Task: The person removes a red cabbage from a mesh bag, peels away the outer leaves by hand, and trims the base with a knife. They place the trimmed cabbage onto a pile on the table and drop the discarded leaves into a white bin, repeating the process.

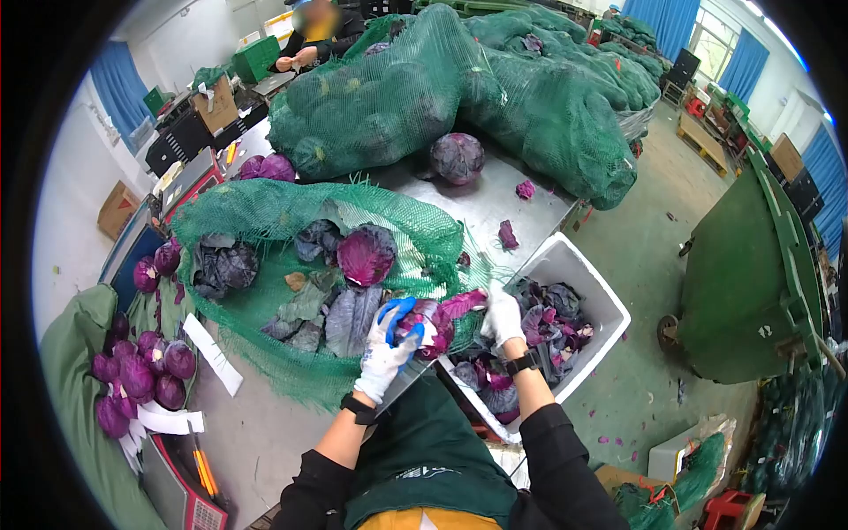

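My left hand (389, 349), in a white glove with blue fingertips, is wrapped round a red cabbage (439, 329) at the table's front edge. From the cabbage a purple leaf (465, 303) stretches out to the right. My right hand (503, 318), in a white glove, is closed at that leaf's outer end, above the rim of a white foam box (609, 311). Inside the box are dark and purple loose leaves (552, 322). An opened green mesh bag (256, 199) lies beside my left hand, with a purple cabbage (366, 255) and dark outer leaves (352, 322) in it.
Full green mesh bags (371, 106) are piled at the back, with a loose cabbage (457, 158) before them. Several trimmed cabbages (137, 375) lie at the left. A green wheeled bin (738, 274) stands at the right. Another person (314, 40) is at the far side.
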A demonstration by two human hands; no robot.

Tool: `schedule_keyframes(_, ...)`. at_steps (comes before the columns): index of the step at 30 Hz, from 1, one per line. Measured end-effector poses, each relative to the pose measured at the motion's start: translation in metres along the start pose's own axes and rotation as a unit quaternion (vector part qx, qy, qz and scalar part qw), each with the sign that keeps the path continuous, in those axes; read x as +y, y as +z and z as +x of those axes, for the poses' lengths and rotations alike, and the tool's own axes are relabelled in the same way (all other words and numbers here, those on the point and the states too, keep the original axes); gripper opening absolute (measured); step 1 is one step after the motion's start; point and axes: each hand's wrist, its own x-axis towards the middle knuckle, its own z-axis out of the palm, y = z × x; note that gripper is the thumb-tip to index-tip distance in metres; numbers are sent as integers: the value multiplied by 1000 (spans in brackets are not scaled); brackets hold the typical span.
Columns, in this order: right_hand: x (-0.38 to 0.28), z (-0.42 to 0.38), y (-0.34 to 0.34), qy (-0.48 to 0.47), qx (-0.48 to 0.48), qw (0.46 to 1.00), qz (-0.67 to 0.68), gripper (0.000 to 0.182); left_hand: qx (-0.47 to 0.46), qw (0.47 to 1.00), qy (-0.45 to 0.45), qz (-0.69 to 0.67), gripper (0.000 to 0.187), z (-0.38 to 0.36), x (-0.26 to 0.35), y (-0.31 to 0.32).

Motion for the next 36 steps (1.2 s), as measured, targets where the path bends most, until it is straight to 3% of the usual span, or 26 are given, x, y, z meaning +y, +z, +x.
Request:
schedule_keyframes(1,-20,-5,-13,170,-29,976,135,53,19,999,-24,-38,49,-1,-15,0)
schedule_keyframes(2,-40,-18,-24,99,52,992,64,55,41,994,-39,-91,49,-2,-27,2)
schedule_keyframes(3,14,-7,-8,-91,99,991,-2,51,60,986,-56,-145,48,-3,-34,3)
schedule_keyframes(4,-8,-25,-11,-218,131,961,-112,48,58,986,-58,-144,48,-1,-24,2)
schedule_keyframes(5,-30,-49,-12,-336,157,902,-221,50,64,995,-48,-57,49,-1,-14,3)
schedule_keyframes(6,-40,-68,-4,-278,55,948,-144,49,69,997,-34,28,50,1,-3,7)
schedule_keyframes(7,-50,-83,4,-217,-47,973,-64,51,67,997,-32,24,50,2,0,12)
schedule_keyframes(10,-89,-104,13,-93,-118,981,-122,47,71,997,-28,33,52,0,9,19)
schedule_keyframes(11,-81,-102,18,-93,-119,981,-119,47,71,996,-28,37,52,-2,8,20)
schedule_keyframes(13,-63,-94,28,-261,-30,949,-175,48,83,996,-34,25,51,-3,2,20)
schedule_keyframes(14,-56,-88,25,-251,-45,952,-171,43,79,996,-37,-5,52,-4,-1,19)
schedule_keyframes(15,-42,-79,27,-154,-114,981,-31,60,80,996,-36,-5,52,-2,-2,17)
schedule_keyframes(17,-7,-70,33,-328,-16,934,-139,60,46,999,11,-2,52,0,-4,12)
schedule_keyframes(18,-6,-67,25,-148,-119,966,-173,56,47,999,10,-2,52,1,-5,10)
schedule_keyframes(19,-45,-76,-2,-64,-147,986,-41,47,39,999,-9,0,51,3,-7,9)
schedule_keyframes(21,-60,-85,-9,-16,-119,993,-4,44,33,999,-26,1,51,9,-7,10)
schedule_keyframes(23,-72,-96,-5,-119,-96,988,-34,47,40,997,-36,62,51,10,-3,13)
schedule_keyframes(24,-106,-104,-13,6,-148,988,48,49,43,996,-42,64,50,10,0,15)
schedule_keyframes(25,-99,-105,2,-25,-100,989,108,50,41,996,-41,63,50,9,1,18)
schedule_keyframes(27,-83,-103,21,-25,-58,995,82,47,76,995,-19,57,51,5,3,25)
schedule_keyframes(31,-70,-94,23,96,-87,966,222,44,80,993,-6,83,52,3,2,22)
schedule_keyframes(34,-65,-92,15,103,-123,957,240,44,72,996,-32,45,53,4,5,20)
schedule_keyframes(36,-53,-90,24,24,-74,989,127,38,73,996,-40,20,55,3,1,20)
